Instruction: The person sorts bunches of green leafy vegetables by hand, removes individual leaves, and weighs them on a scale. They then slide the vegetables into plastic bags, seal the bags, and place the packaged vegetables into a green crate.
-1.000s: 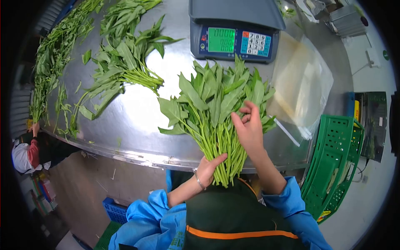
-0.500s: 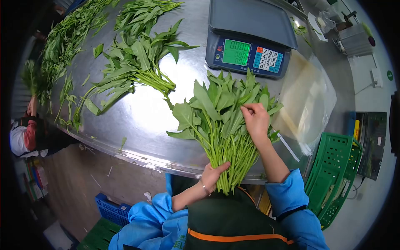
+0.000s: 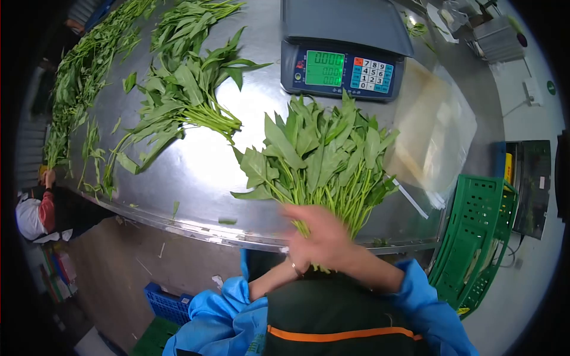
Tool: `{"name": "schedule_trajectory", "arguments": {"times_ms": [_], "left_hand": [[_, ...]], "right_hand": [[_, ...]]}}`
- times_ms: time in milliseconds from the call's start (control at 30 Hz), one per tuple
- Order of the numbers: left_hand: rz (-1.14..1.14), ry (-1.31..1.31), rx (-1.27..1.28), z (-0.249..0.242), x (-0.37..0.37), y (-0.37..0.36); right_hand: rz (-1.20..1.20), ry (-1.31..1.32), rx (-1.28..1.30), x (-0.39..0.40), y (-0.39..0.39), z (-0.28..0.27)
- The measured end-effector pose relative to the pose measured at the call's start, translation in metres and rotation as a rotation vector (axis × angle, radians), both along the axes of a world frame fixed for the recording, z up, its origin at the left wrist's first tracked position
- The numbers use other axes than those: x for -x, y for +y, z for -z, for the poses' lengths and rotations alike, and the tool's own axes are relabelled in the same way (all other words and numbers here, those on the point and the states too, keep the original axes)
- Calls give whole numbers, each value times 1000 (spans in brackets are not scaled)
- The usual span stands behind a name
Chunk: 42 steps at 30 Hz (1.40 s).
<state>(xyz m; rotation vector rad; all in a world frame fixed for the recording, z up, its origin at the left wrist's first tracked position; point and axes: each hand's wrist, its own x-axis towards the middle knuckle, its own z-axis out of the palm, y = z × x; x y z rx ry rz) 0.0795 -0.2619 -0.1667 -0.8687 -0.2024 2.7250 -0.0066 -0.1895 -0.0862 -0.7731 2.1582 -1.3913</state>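
A bunch of water spinach lies at the table's front edge, its leaves pointing away from me and its stems towards me. My left hand is closed around the lower stems, its fingers partly covered by my other hand. Across the stems, just above it, is my right hand, smeared by motion, so its grip does not show. Beyond the leaf tips stands a digital scale with a lit green display reading zeros. To the left lies another bunch of water spinach.
The metal table holds a long heap of greens along its far left. Clear plastic bags lie right of the bunch. A green crate stands at the right. Another person holds greens at the left edge.
My right hand has moved from the leaves down and left to the stems near my left hand. The other person's greens have come down onto the heap. The view has shifted slightly.
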Motion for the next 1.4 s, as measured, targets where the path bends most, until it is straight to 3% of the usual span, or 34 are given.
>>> {"name": "schedule_trajectory", "arguments": {"times_ms": [33, 67, 100, 133, 167, 200, 267, 333, 400, 467, 600, 667, 733, 867, 967, 1067, 1133, 1200, 1267, 1333, 1367, 1400], "left_hand": [[202, -12, 362, 15, -1, 6], [410, -20, 728, 22, -1, 9], [384, -50, 715, 20, 0, 8], [398, -53, 706, 20, 1, 6], [402, -56, 619, 19, 2, 3], [405, -60, 533, 19, 3, 1], [408, -77, 495, 12, 10, -3], [418, -108, 489, 9, 19, -5], [450, -158, 457, 8, 27, -4], [564, 62, 858, 10, 29, 1], [641, 161, 895, -7, -4, -13], [691, 138, 901, 2, -21, -15], [685, 19, 896, 11, -17, -13], [456, 72, 1030, 0, 0, -10], [475, 70, 1002, 1, 0, -19], [420, -67, 876, -47, 3, -22], [294, 72, 1181, -89, 37, -13], [349, 384, 1398, -132, 82, 2], [179, 728, 1419, -171, 134, 43], [221, 1032, 1377, -188, 193, 84], [306, 1134, 1454, -185, 222, 104], [353, 1169, 1370, -180, 245, 131]], "right_hand": [[272, 181, 20, -11, 46, 25], [643, 130, -99, -12, 72, 22], [945, -220, 15, -16, 98, 21], [1043, -344, 63, -25, 138, 47], [1056, -576, -26, -39, 165, 67], [1074, -586, -36, -50, 162, 74], [1034, -857, -56, -60, 133, 85], [934, -841, 165, -52, 91, 77], [1014, -902, 265, -42, 61, 76], [1094, -963, 370, -44, 55, 69], [1024, -971, 440, -69, 63, 56], [1144, -1069, 538, -76, 59, 60], [1122, -885, 413, -75, 47, 59], [949, -380, -51, -84, 35, 73], [736, -342, -217, -69, 28, 40], [566, -377, -186, -41, 29, 11], [626, -246, 83, -15, 38, -9], [709, -25, 266, 18, 61, -50], [773, 234, 384, 55, 102, -71], [812, 390, 469, 96, 151, -93], [804, 362, 501, 113, 178, -97], [793, 328, 529, 126, 205, -95]]}}
